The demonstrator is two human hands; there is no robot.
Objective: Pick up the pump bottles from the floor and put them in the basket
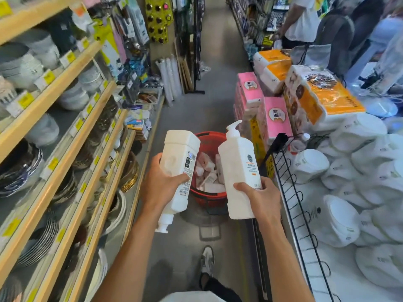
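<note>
Wooden-edged shelves [54, 136] of stacked plates stand at the left. The left hand [162, 182] grips a white plastic pump bottle [178, 158], fingers curled round it, pump end pointing down. The round red plastic basket [209, 136] sits on the floor beyond, holding white packs. The right hand [259, 197] grips a second white pump bottle [237, 162] upright, above the basket's right rim.
</note>
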